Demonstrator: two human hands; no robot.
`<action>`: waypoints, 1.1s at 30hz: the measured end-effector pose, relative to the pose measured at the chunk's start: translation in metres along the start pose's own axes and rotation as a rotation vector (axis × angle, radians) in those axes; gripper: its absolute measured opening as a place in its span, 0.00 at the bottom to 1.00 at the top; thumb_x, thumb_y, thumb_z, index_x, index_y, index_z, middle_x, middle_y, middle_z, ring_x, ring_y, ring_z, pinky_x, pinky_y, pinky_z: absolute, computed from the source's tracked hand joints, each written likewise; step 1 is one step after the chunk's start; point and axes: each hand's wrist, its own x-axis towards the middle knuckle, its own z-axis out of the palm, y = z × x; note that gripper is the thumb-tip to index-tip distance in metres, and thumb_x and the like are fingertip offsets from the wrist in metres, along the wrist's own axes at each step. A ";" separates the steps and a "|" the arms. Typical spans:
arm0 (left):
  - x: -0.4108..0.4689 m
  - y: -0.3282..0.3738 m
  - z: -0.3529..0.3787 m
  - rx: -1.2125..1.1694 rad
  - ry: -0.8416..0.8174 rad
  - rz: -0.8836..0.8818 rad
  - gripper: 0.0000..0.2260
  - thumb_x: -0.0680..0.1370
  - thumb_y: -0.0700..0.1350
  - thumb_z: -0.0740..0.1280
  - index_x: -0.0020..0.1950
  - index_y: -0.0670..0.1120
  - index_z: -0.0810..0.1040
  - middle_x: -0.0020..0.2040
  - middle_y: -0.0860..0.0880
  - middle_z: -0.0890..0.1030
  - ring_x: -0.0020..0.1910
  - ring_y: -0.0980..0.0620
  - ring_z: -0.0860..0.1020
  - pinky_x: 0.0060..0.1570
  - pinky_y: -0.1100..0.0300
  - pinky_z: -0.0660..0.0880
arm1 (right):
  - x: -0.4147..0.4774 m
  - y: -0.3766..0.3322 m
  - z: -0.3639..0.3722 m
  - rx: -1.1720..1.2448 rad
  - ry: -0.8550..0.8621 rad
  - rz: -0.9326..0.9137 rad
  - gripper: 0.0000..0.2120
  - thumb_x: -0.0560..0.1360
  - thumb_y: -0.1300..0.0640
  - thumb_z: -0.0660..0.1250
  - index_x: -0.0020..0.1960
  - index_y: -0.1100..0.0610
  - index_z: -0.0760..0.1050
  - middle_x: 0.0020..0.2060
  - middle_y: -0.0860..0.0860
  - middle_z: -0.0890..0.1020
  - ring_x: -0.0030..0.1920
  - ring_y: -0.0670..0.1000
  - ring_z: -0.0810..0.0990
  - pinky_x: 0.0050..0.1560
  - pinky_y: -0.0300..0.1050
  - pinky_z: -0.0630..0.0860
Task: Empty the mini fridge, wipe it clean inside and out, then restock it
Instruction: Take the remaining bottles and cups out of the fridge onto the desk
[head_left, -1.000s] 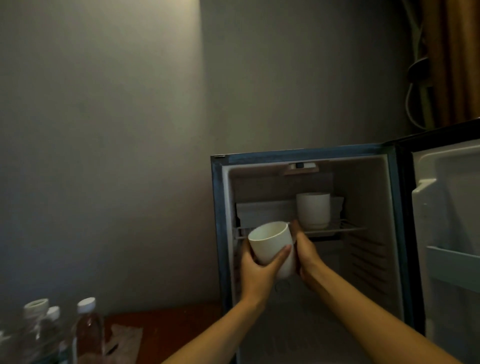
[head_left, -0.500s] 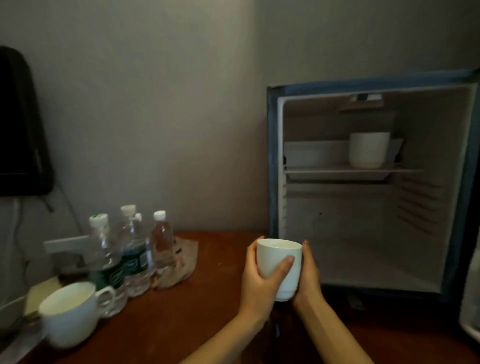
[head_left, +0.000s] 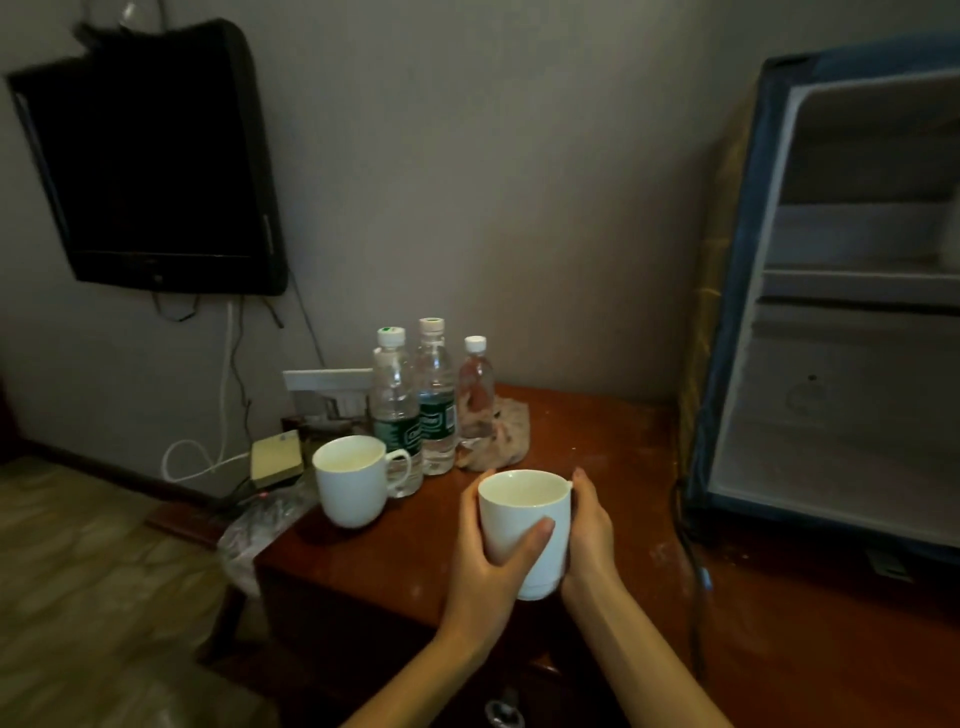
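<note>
Both hands hold a white cup (head_left: 524, 525) just above the wooden table (head_left: 597, 457). My left hand (head_left: 483, 577) wraps its near side with the thumb across the front. My right hand (head_left: 592, 530) presses against its right side. The mini fridge (head_left: 831, 291) stands open at the right edge of the view, with its shelf and floor showing bare. A second white cup (head_left: 353, 480) with a handle sits on the table to the left of the held one.
Three clear water bottles (head_left: 431, 400) stand behind the second cup, beside a crumpled cloth (head_left: 498, 441). A black TV (head_left: 150, 161) hangs on the wall at upper left, with cables below it. A plastic bag (head_left: 260, 525) hangs off the table's left corner.
The cup has come out of the fridge and moved left and down over the table. My view has swung left, so the fridge now sits at the right edge.
</note>
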 end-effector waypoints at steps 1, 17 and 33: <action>-0.001 0.001 -0.012 0.020 0.016 0.010 0.33 0.62 0.61 0.75 0.64 0.55 0.70 0.58 0.57 0.79 0.57 0.60 0.78 0.52 0.62 0.77 | -0.002 0.005 0.011 0.007 -0.032 0.010 0.22 0.81 0.46 0.57 0.45 0.62 0.79 0.38 0.60 0.83 0.39 0.57 0.82 0.40 0.49 0.79; 0.012 -0.018 -0.118 0.167 0.071 -0.014 0.36 0.62 0.49 0.78 0.65 0.57 0.66 0.63 0.60 0.73 0.59 0.70 0.72 0.53 0.72 0.72 | 0.009 0.062 0.094 -0.058 -0.281 0.051 0.13 0.79 0.56 0.62 0.58 0.63 0.78 0.52 0.58 0.83 0.50 0.56 0.82 0.39 0.44 0.78; 0.019 -0.036 -0.116 0.205 0.136 -0.030 0.39 0.67 0.39 0.78 0.71 0.56 0.62 0.66 0.59 0.70 0.63 0.62 0.71 0.51 0.76 0.71 | -0.006 0.080 0.093 0.047 -0.465 0.006 0.28 0.70 0.38 0.69 0.67 0.47 0.74 0.63 0.48 0.78 0.62 0.51 0.77 0.64 0.56 0.74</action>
